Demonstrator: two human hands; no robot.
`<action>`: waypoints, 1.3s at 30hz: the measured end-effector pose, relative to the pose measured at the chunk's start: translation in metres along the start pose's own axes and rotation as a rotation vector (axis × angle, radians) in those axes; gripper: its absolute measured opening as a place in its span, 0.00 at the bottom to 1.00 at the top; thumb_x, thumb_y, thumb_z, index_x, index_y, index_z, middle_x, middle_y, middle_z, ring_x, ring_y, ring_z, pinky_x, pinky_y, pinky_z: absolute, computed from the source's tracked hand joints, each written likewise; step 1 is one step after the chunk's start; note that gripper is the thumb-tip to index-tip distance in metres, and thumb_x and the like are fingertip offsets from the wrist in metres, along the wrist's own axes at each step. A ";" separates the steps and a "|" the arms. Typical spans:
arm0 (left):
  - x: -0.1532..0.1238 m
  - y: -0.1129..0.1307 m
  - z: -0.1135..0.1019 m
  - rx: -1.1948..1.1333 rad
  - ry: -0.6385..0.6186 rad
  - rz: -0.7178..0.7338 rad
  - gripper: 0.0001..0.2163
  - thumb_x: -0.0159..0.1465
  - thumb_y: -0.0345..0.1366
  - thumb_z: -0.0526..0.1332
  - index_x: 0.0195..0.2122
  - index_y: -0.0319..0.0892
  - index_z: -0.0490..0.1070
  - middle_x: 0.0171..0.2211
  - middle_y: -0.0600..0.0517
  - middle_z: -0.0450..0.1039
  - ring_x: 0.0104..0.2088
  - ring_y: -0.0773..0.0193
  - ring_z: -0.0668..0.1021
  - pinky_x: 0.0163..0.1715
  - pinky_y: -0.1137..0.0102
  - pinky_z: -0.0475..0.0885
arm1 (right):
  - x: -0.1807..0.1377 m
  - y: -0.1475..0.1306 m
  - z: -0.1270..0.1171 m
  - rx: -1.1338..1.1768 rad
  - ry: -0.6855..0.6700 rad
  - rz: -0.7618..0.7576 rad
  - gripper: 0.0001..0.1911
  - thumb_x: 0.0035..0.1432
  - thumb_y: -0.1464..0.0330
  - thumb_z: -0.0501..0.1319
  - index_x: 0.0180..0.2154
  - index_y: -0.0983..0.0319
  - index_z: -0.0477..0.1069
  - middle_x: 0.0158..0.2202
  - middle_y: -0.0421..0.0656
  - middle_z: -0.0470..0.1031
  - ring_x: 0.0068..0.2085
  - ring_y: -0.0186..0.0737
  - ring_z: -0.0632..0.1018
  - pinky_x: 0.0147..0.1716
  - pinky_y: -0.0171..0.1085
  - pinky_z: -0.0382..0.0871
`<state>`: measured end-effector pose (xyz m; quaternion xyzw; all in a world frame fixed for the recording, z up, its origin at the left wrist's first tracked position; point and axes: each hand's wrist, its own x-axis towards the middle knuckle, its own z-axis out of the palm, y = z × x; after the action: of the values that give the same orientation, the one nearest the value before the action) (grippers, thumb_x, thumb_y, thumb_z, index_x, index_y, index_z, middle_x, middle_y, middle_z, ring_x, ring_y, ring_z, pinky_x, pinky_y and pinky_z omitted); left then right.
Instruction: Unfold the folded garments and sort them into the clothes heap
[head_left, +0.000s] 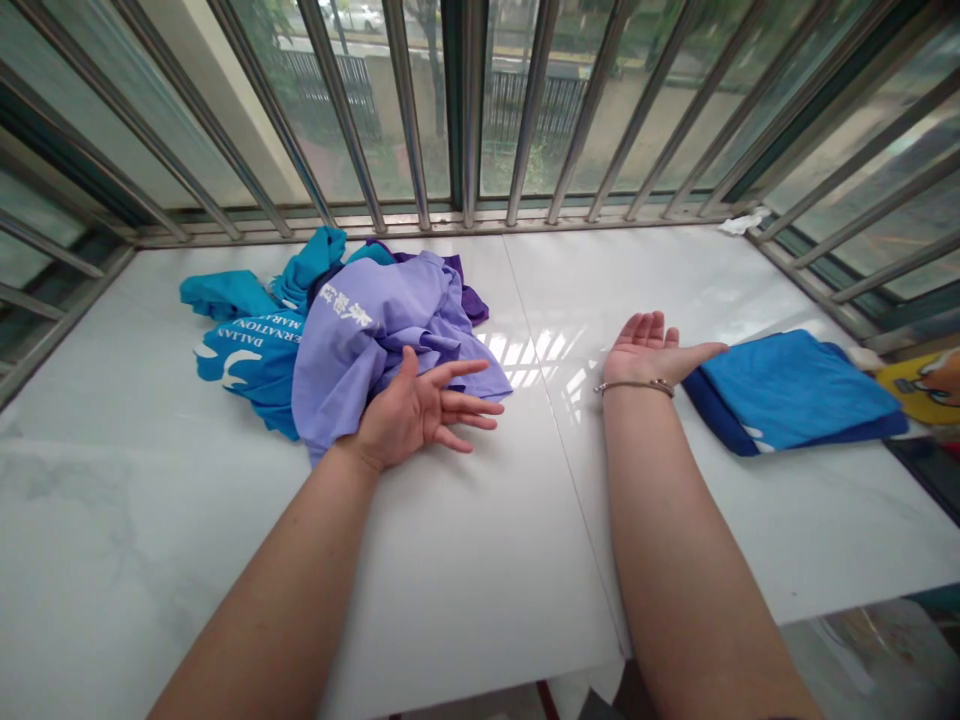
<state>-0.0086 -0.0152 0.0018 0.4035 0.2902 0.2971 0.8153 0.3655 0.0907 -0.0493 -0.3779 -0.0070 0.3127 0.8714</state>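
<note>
A polished white stone sill (480, 560) fills the bay, fenced on three sides by steel window bars (405, 110) with a street beyond the glass. At back left lies a loose heap: a lilac shirt (360, 340) with white lettering on top, a teal shirt (247, 355) printed in white spread under and beside it, and a darker purple garment (469, 295) poking out behind. Well apart, near the right edge, sits a folded blue shirt (787, 390), its squared stack just beside a yellow printed item (919, 385) that is cut off by the frame.

My left hand (420, 410) rests palm up at the near hem of the lilac shirt, fingers spread wide and gripping nothing, its back on the cloth. My right hand (649, 350) lies palm up too, fingers pressed side by side and slightly curled, thumb stretched out to touch the folded shirt's near corner. It holds nothing. A thin bracelet (637, 385) circles that wrist. A small white scrap (739, 222) sits in the far right corner.

As I judge it, the slick stone is the hazard. A careless sweep of my right thumb could skid the folded shirt toward the edge or spill its fold. On the left, the heap looks tangled enough that lifting the lilac shirt could drag the teal one along.
</note>
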 end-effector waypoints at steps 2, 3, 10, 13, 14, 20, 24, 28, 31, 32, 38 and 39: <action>0.000 -0.001 0.001 -0.032 -0.045 -0.035 0.48 0.66 0.80 0.49 0.76 0.52 0.67 0.70 0.31 0.74 0.62 0.34 0.84 0.41 0.51 0.86 | 0.003 -0.001 -0.003 -0.074 -0.031 -0.063 0.26 0.69 0.36 0.55 0.42 0.51 0.64 0.46 0.42 0.77 0.45 0.41 0.86 0.37 0.45 0.91; 0.001 -0.002 0.001 -0.026 -0.032 -0.026 0.46 0.67 0.79 0.52 0.76 0.56 0.67 0.75 0.33 0.69 0.66 0.33 0.81 0.46 0.47 0.86 | 0.002 -0.003 -0.002 -0.096 -0.048 -0.095 0.25 0.68 0.37 0.56 0.43 0.50 0.65 0.47 0.42 0.77 0.44 0.42 0.86 0.36 0.45 0.91; 0.016 -0.006 -0.004 0.052 0.399 0.294 0.41 0.69 0.76 0.52 0.75 0.58 0.68 0.84 0.43 0.49 0.81 0.40 0.61 0.71 0.39 0.68 | -0.025 -0.033 0.020 0.105 0.252 -0.063 0.22 0.78 0.44 0.51 0.40 0.51 0.69 0.38 0.42 0.81 0.29 0.37 0.81 0.26 0.34 0.80; 0.022 -0.007 -0.008 0.093 0.622 0.448 0.39 0.70 0.73 0.55 0.75 0.58 0.67 0.85 0.45 0.46 0.83 0.45 0.55 0.73 0.45 0.67 | -0.026 -0.042 0.020 0.147 0.291 -0.020 0.23 0.81 0.49 0.48 0.37 0.52 0.70 0.31 0.39 0.79 0.24 0.35 0.76 0.21 0.31 0.74; 0.023 -0.008 -0.010 0.105 0.679 0.499 0.37 0.70 0.71 0.58 0.74 0.59 0.67 0.85 0.45 0.46 0.83 0.46 0.55 0.73 0.46 0.68 | -0.024 -0.042 0.020 0.146 0.291 -0.023 0.23 0.81 0.51 0.47 0.36 0.51 0.70 0.29 0.39 0.77 0.23 0.34 0.75 0.20 0.31 0.72; 0.028 -0.014 -0.020 0.134 0.874 0.610 0.34 0.71 0.59 0.67 0.75 0.58 0.64 0.83 0.43 0.53 0.80 0.48 0.63 0.62 0.57 0.80 | -0.032 -0.024 0.028 -0.058 0.031 0.106 0.18 0.78 0.62 0.49 0.31 0.54 0.63 0.22 0.31 0.62 0.16 0.29 0.60 0.14 0.27 0.55; 0.028 -0.014 -0.033 0.224 1.060 0.666 0.32 0.73 0.58 0.64 0.74 0.56 0.63 0.78 0.41 0.61 0.73 0.50 0.74 0.51 0.65 0.84 | -0.068 -0.010 0.038 -0.301 -0.625 0.437 0.17 0.71 0.56 0.63 0.31 0.55 0.63 0.21 0.30 0.61 0.18 0.29 0.58 0.16 0.28 0.55; 0.026 -0.010 -0.047 0.260 1.188 0.704 0.27 0.69 0.49 0.68 0.66 0.52 0.66 0.70 0.42 0.71 0.60 0.55 0.83 0.42 0.69 0.83 | -0.095 -0.008 0.036 -0.541 -1.153 0.797 0.25 0.61 0.51 0.70 0.25 0.54 0.60 0.17 0.32 0.59 0.18 0.32 0.58 0.18 0.32 0.59; 0.022 -0.007 -0.048 0.388 1.198 0.676 0.20 0.64 0.44 0.70 0.56 0.48 0.73 0.54 0.47 0.81 0.48 0.58 0.85 0.42 0.68 0.82 | -0.100 -0.012 0.032 -0.612 -1.308 0.894 0.26 0.59 0.50 0.71 0.23 0.54 0.60 0.16 0.34 0.59 0.19 0.34 0.60 0.20 0.35 0.61; 0.020 -0.007 -0.046 0.477 1.163 0.664 0.17 0.63 0.42 0.70 0.52 0.47 0.75 0.50 0.49 0.82 0.47 0.58 0.84 0.46 0.67 0.81 | -0.099 -0.013 0.031 -0.611 -1.321 0.901 0.26 0.58 0.50 0.71 0.22 0.54 0.60 0.16 0.35 0.60 0.19 0.34 0.61 0.20 0.35 0.63; 0.013 -0.006 -0.015 0.999 0.604 0.643 0.20 0.61 0.33 0.69 0.55 0.48 0.83 0.62 0.44 0.79 0.62 0.50 0.80 0.61 0.58 0.78 | -0.092 -0.010 0.031 -0.484 -1.200 0.844 0.28 0.59 0.50 0.74 0.23 0.55 0.61 0.20 0.36 0.67 0.24 0.37 0.73 0.29 0.37 0.77; 0.013 -0.006 -0.010 1.048 0.489 0.627 0.22 0.61 0.32 0.69 0.58 0.49 0.83 0.64 0.44 0.77 0.64 0.49 0.79 0.63 0.56 0.76 | -0.092 -0.008 0.031 -0.453 -1.173 0.825 0.27 0.59 0.51 0.75 0.24 0.55 0.62 0.21 0.36 0.70 0.25 0.37 0.75 0.31 0.36 0.78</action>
<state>-0.0057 -0.0042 -0.0117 0.7334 0.4421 0.4231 0.2961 0.2880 0.0560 -0.0007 -0.2911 -0.3922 0.7547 0.4379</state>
